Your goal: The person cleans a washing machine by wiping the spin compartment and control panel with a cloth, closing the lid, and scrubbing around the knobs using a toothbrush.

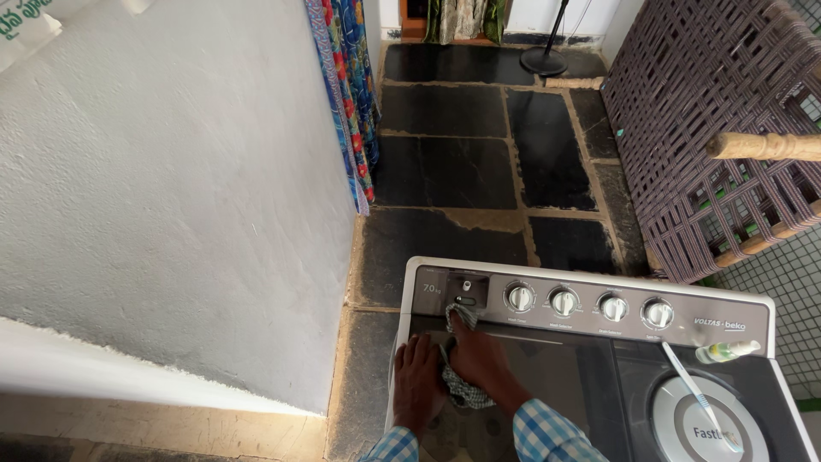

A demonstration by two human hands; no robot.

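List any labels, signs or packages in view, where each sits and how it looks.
Brand label: small pale lettering at the right end of the washing machine's grey control panel.
Capacity mark: pale, at the panel's left end.
Round lid label: white disc, dark lettering, under a toothbrush.
Sign: white with green lettering, top left on the wall.

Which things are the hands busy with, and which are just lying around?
Busy with: checked cloth, held by the right hand; washing machine, with the left hand flat on its lid.

Just lying around: toothbrush, small bottle, woven cot, flowered curtain, fan stand.
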